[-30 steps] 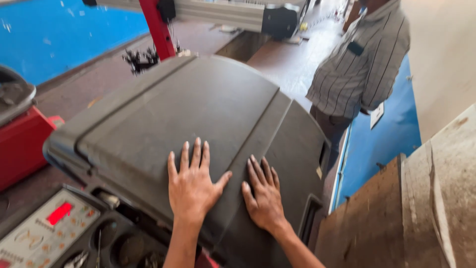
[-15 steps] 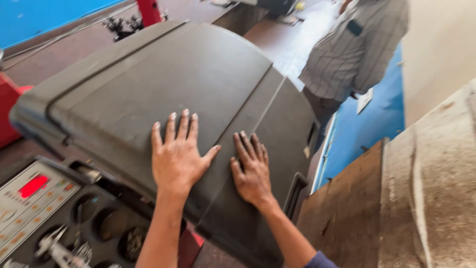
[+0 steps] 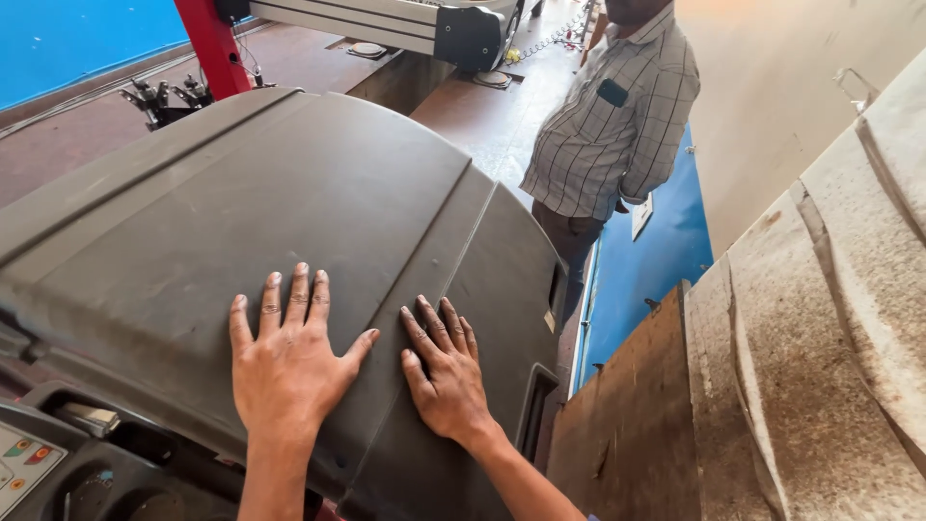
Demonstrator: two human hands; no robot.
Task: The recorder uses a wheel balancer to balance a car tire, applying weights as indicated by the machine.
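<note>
Head view looks down at both hands pressed flat on a big dark grey plastic hood [image 3: 289,212], the curved cover of some workshop machine. The left hand [image 3: 287,362] has its fingers spread wide, palm down near the hood's lower edge. The right hand [image 3: 446,371] sits just beside it on the next panel over, fingers closer together and angled a bit left, also flat. Neither one is gripping anything, they're just lying open on the surface, with a raised seam of the hood running between them.

Going outward: right under the left wrist there's the machine's control panel [image 3: 24,463] with a few coloured buttons, plus a dark tray with round pockets next to it. Beyond the hood's far side there's a red post [image 3: 210,43] with a grey metal beam [image 3: 386,21] across the top. A person in a checked shirt [image 3: 617,125] stands off to the right past the hood, well apart from the hands, next to a blue wall panel [image 3: 646,270]. Close on the right there's a wooden board [image 3: 627,425] and a dusty, weathered curved surface [image 3: 830,338] crowding that side.

The hood itself fills the middle of the view, matte, dusty, kind of scuffed, domed with stepped ridges along the left and a slot cutout at its right edge.
</note>
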